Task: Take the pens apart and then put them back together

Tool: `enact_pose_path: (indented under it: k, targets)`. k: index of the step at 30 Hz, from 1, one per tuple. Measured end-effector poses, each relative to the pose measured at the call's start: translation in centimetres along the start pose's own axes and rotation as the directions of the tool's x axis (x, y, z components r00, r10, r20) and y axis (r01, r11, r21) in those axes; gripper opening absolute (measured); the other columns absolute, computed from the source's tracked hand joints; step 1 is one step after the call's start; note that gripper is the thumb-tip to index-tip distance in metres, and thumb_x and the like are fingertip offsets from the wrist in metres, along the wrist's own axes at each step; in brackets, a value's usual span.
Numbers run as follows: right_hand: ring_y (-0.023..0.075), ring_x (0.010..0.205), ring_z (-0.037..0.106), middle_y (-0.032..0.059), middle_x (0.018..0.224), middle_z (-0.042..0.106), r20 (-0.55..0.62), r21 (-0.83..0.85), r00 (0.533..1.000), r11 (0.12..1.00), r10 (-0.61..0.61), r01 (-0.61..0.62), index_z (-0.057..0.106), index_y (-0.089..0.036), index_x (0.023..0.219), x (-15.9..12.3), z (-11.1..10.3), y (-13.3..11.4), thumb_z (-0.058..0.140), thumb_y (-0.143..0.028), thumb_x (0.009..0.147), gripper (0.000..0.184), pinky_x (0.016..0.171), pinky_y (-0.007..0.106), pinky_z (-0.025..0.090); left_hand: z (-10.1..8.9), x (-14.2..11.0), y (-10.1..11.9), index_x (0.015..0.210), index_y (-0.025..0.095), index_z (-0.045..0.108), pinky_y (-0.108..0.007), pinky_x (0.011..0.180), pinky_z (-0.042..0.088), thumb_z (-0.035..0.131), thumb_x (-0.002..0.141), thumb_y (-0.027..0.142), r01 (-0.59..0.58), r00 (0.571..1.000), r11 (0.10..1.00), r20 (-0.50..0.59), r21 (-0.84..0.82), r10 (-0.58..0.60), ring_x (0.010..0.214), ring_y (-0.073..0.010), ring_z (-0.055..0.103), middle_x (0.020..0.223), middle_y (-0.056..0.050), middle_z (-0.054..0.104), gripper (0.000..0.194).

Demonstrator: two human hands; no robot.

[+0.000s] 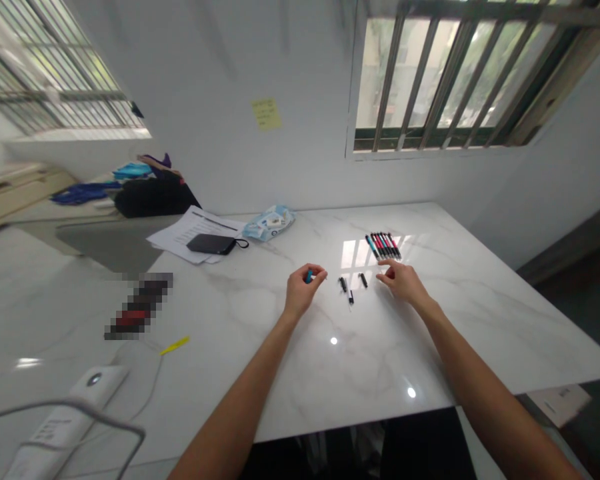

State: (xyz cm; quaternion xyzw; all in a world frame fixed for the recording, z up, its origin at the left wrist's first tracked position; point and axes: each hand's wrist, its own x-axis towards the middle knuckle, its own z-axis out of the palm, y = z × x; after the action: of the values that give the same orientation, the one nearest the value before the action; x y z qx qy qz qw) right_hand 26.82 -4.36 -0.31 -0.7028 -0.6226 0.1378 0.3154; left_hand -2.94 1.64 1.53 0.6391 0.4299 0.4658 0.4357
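Left hand: I see the left hand (301,291) with its fingers closed, pinching a small blue plastic piece (309,276). It looks like a pen part, though from this camera I can't be sure.

Right hand: the right hand (403,281) is open and empty, its fingers (386,266) spread and hovering just beside a row of pens (383,245).

Parts: three short black pen parts (363,280) lie apart between my two hands on a white marble tabletop (460,333). The pens sit side by side beyond them.

Handling: I'd judge all of these light, stiff plastic and easy to fumble on the glossy stone. I'd take each by its barrel between fingertip and thumb.

Hidden: the fingers cover most of the blue piece. A pixelated patch (139,307) masks whatever lies at the table's left.

Rest: a stack of papers (180,239) sits under a black pouch (211,244), beside a crumpled packet of wipes (269,223). A black bag (155,197) lies further off, and a yellow sticky note (267,114) marks the wall beside a barred window (440,73).
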Motion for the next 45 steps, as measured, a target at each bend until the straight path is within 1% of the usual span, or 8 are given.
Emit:
enact_pose_path:
  k: [6, 12, 18, 26, 30, 35, 39, 45]
  targets:
    - [0.0180, 0.075, 0.070, 0.0041, 0.084, 0.076, 0.049, 0.040, 0.999, 0.999, 0.022, -0.024, 0.076, -0.021, 0.110, 0.0, 1.2, 1.8, 0.064, -0.033, 0.093, 0.024, 0.075, 0.028, 0.049, 0.4, -0.8, 0.1, 0.086, 0.020, 0.076, -0.025, 0.063, 0.040, 0.071, 0.084, 0.046, -0.059, 0.997, 0.964, 0.068, 0.261, 0.043, 0.063, -0.0123, 0.052, 0.081, -0.001, 0.073, 0.026]
    - [0.0168, 0.073, 0.067, 0.0027, 0.081, 0.075, 0.101, 0.024, 0.995, 1.000, -0.011, 0.009, 0.080, -0.022, 0.103, 0.0, 1.3, 1.5, 0.064, -0.028, 0.090, 0.022, 0.073, 0.027, 0.048, 1.5, -0.7, 0.8, 0.087, 0.023, 0.078, -0.026, 0.066, 0.043, 0.069, 0.086, 0.042, -0.086, 0.991, 0.908, 0.130, 0.409, 0.035, 0.065, -0.0148, 0.059, 0.083, -0.002, 0.076, 0.021]
    - [0.0159, 0.073, 0.066, 0.0014, 0.081, 0.075, 0.104, 0.017, 0.995, 1.000, -0.006, 0.004, 0.080, -0.024, 0.105, -0.2, 1.8, 0.2, 0.065, -0.029, 0.089, 0.022, 0.073, 0.025, 0.047, 4.5, 0.7, 2.8, 0.087, 0.027, 0.079, -0.030, 0.074, 0.046, 0.073, 0.082, 0.033, -0.112, 0.966, 0.783, 0.252, 0.612, -0.059, 0.078, -0.0214, 0.070, 0.083, -0.002, 0.079, 0.010]
    - [0.0169, 0.078, 0.066, 0.0010, 0.084, 0.075, 0.075, -0.024, 0.996, 0.999, 0.037, -0.035, 0.078, -0.025, 0.105, -0.3, 2.0, -0.7, 0.068, -0.033, 0.088, 0.022, 0.072, 0.025, 0.044, 9.5, 2.7, 2.5, 0.105, 0.028, 0.077, -0.033, 0.079, 0.049, 0.070, 0.084, 0.036, -0.100, 0.952, 0.614, 0.254, 0.783, -0.169, 0.089, -0.0269, 0.072, 0.094, -0.006, 0.079, 0.024]
    - [0.0163, 0.077, 0.067, 0.0010, 0.083, 0.074, 0.077, -0.005, 0.996, 0.999, 0.036, -0.036, 0.078, -0.024, 0.106, -0.3, 2.1, -0.9, 0.066, -0.034, 0.090, 0.022, 0.072, 0.025, 0.044, 9.4, 2.3, 2.2, 0.113, 0.028, 0.075, -0.036, 0.079, 0.050, 0.068, 0.088, 0.043, -0.105, 0.965, 0.542, 0.217, 0.834, -0.147, 0.091, -0.0301, 0.072, 0.093, -0.008, 0.079, 0.030]
    - [0.0167, 0.078, 0.067, 0.0013, 0.083, 0.074, 0.073, -0.016, 0.997, 0.999, 0.029, -0.028, 0.077, -0.024, 0.106, -0.3, 2.2, -1.1, 0.067, -0.031, 0.088, 0.021, 0.072, 0.025, 0.044, 8.7, 1.8, 2.4, 0.106, 0.029, 0.078, -0.038, 0.079, 0.051, 0.069, 0.087, 0.035, -0.179, 0.962, 0.431, 0.250, 0.884, -0.113, 0.092, -0.0307, 0.072, 0.100, -0.011, 0.078, 0.022]
    - [0.0172, 0.079, 0.066, 0.0014, 0.083, 0.074, 0.085, -0.023, 0.996, 1.000, 0.018, -0.016, 0.077, -0.023, 0.105, -0.3, 2.3, -1.2, 0.068, -0.031, 0.088, 0.021, 0.071, 0.025, 0.044, 9.4, 1.5, 2.3, 0.096, 0.027, 0.080, -0.039, 0.079, 0.051, 0.067, 0.088, 0.033, -0.209, 0.940, 0.415, 0.300, 0.885, -0.165, 0.092, -0.0318, 0.072, 0.099, -0.014, 0.078, 0.017]
    - [0.0167, 0.077, 0.065, 0.0020, 0.082, 0.073, 0.072, -0.032, 0.997, 0.999, 0.008, -0.005, 0.077, -0.023, 0.105, -0.5, 2.3, -1.2, 0.068, -0.033, 0.087, 0.022, 0.072, 0.025, 0.043, 10.6, 1.4, 2.1, 0.102, 0.026, 0.081, -0.038, 0.081, 0.051, 0.062, 0.091, 0.035, -0.195, 0.941, 0.439, 0.293, 0.877, -0.167, 0.092, -0.0314, 0.073, 0.099, -0.014, 0.077, 0.023]
